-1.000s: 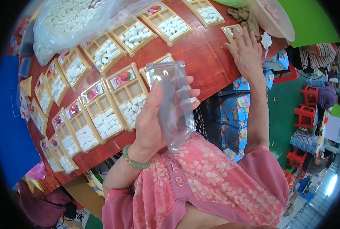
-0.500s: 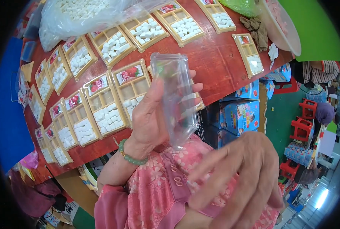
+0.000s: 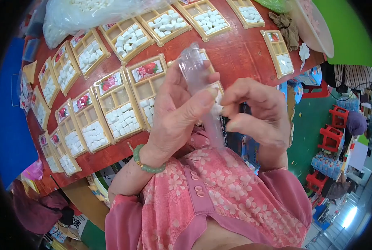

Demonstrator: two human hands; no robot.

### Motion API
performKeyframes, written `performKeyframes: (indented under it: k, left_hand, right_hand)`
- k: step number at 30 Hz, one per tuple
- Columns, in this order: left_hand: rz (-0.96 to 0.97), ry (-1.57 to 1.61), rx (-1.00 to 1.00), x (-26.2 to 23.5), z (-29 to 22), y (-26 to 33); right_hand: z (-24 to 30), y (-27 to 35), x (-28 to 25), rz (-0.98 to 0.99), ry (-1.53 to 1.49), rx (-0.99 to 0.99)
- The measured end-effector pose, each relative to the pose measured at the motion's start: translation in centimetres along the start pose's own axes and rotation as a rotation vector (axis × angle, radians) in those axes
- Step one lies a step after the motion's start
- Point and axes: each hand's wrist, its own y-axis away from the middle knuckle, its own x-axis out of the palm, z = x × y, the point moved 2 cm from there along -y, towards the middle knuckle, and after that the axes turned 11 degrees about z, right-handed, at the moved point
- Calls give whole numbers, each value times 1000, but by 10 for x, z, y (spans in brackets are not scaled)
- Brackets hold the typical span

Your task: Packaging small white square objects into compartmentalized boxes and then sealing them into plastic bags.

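Plastic shell (image 3: 197,80) — inside left grip (image 3: 169,114)

The camera sat on the person's head, the left one of two, and looked down. The left hand (image 3: 173,112) and the right hand (image 3: 263,118) were close to it, near the middle. The pink shirt (image 3: 236,183) filled the bottom, and the red table (image 3: 242,52) stretched up to the top. Red stools (image 3: 331,137) sat far off on the right. The wide lens made straight edges bend.
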Motion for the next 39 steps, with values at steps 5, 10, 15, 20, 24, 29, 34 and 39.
performKeyframes:
  k: [5, 10, 15, 20, 24, 29, 34, 39]
  left_hand:
    - [-21, -167, 93, 2, 1, 0]
    - [14, -153, 86, 4, 0, 3]
    - [65, -90, -34, 2, 2, 4]
    - [58, -69, -50, 2, 4, 4]
    - [57, -49, -61, 0, 5, 2]
    - [51, -193, 12, -3, 10, 4]
    - [-23, -312, 72, 3, 9, 4]
    - [-15, -283, 83, 12, 8, 5]
  right_hand:
    - [-16, 1, 1, 127, -92, 69]
    - [-18, 1, -4, 181, -338, 123]
    - [-30, 5, -8, 298, -408, 75]
    - [-28, 6, -7, 243, -440, 206]
    - [-28, 9, -6, 192, -438, 250]
    - [-24, 15, -6, 231, -337, 95]
    - [-21, 21, -6, 161, -93, 122]
    - [-12, 25, 1, 65, -5, 123]
